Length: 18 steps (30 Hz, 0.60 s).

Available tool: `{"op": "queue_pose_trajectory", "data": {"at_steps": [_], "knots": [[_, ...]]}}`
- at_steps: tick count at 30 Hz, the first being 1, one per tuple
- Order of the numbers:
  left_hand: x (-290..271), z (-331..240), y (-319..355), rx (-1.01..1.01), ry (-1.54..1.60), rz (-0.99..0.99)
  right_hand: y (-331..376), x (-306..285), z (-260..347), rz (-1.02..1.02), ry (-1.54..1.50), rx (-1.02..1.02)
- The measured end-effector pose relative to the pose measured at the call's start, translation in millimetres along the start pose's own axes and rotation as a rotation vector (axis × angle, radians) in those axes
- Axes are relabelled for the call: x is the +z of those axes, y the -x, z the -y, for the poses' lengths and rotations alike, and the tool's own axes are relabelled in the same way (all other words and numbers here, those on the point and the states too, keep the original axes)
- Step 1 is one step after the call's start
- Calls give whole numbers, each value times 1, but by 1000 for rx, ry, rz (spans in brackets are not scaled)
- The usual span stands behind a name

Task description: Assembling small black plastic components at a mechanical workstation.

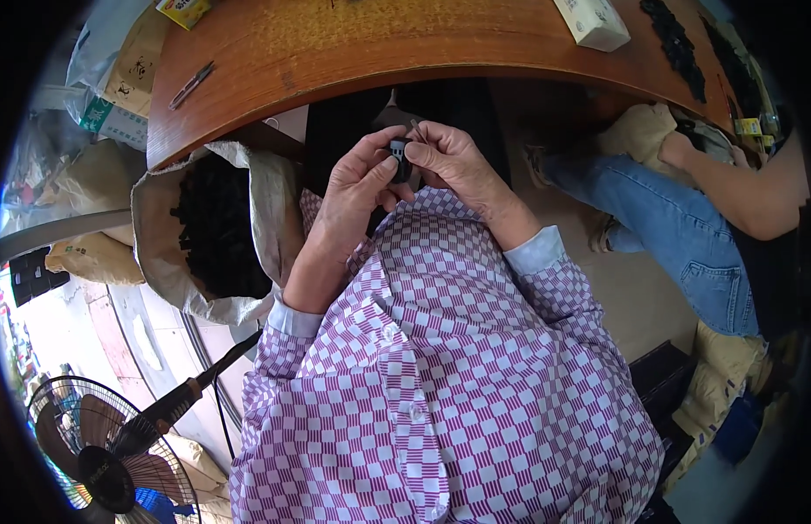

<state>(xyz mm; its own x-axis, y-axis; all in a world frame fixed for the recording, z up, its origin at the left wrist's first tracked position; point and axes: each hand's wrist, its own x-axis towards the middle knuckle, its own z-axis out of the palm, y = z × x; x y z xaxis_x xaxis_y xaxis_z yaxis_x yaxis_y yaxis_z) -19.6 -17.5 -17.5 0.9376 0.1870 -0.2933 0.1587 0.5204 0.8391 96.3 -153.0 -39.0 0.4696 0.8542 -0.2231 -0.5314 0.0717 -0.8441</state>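
Over my lap, just in front of the table edge, both hands meet around a small black plastic part (400, 162) with a greyish top. My left hand (357, 179) is closed on it, the thumb lying along its side. My right hand (462, 166) is closed too, its thumb close against the part. A thin metal tool (417, 129) sticks up between the right fingers; its kind cannot be made out. Beside my left forearm stands an open white woven sack (270, 201) filled with many black pieces (215, 227).
On the brown wooden table (370, 44) lie small snips (191, 85), a white box (595, 24) and a strip of black pieces (674, 48). A co-worker in jeans (659, 205) sits at the right. A black fan (108, 476) stands at the lower left.
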Motion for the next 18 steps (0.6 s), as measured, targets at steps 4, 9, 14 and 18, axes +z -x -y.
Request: {"op": "queue_pose_trajectory", "data": {"at_steps": [4,9,14,18], "knots": [[9,-4,0,102,-562,23,1,7,-1,-84,183,-25],[4,1,0,90,-533,-36,0,4,-13,-53,403,-95],[-10,2,-3,128,-371,-47,4,19,-9,-43,583,-148],[-10,3,-1,146,-395,-68,3,25,-7,-35,733,-146]]}}
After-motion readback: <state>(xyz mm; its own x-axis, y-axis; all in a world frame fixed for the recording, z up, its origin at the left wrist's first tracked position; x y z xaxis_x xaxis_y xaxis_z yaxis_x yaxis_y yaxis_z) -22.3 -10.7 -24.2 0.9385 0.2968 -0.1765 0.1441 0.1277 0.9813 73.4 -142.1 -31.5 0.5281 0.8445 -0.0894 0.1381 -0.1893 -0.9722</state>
